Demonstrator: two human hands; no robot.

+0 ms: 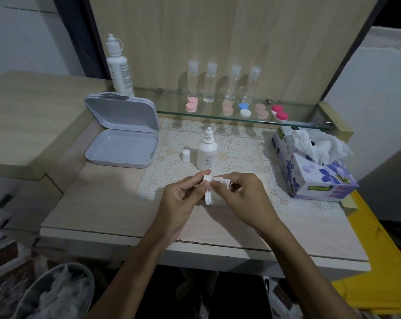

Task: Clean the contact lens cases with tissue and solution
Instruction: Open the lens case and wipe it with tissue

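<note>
Head view: the fingers [203, 188] of the left hand [183, 201] are curling round a white contact lens case [208, 192], gripping it on edge above the bench [107, 203], with one well at the top near the fingertips and the other below. The fingers of the right hand [243, 194] are pinching a small wad of white tissue [221, 180] and pressing it against the upper well of the case. Both hands are meeting just in front of a small white solution bottle [206, 151], which is standing upright and uncapped on a lace mat [240, 146]; its white cap [186, 155] is standing just beside it to the left. To the right, a floral tissue box [314, 171] is sitting on the mat's edge with crumpled sheets sticking out of its top. To the left, an open grey hinged box [123, 137] is resting on the bench with its lid raised. Behind it, a tall white solution bottle [119, 67] is standing at the left end of a glass shelf [298, 122]. Along the shelf, four clear bottles [209, 82] are standing in a row, and in front of them several lens cases are lying: pink [191, 105], pale peach [228, 108], blue and white [244, 109], another peach [261, 111], and red [279, 112]. At the lower left, a bin [56, 293] is holding crumpled tissue.
</note>
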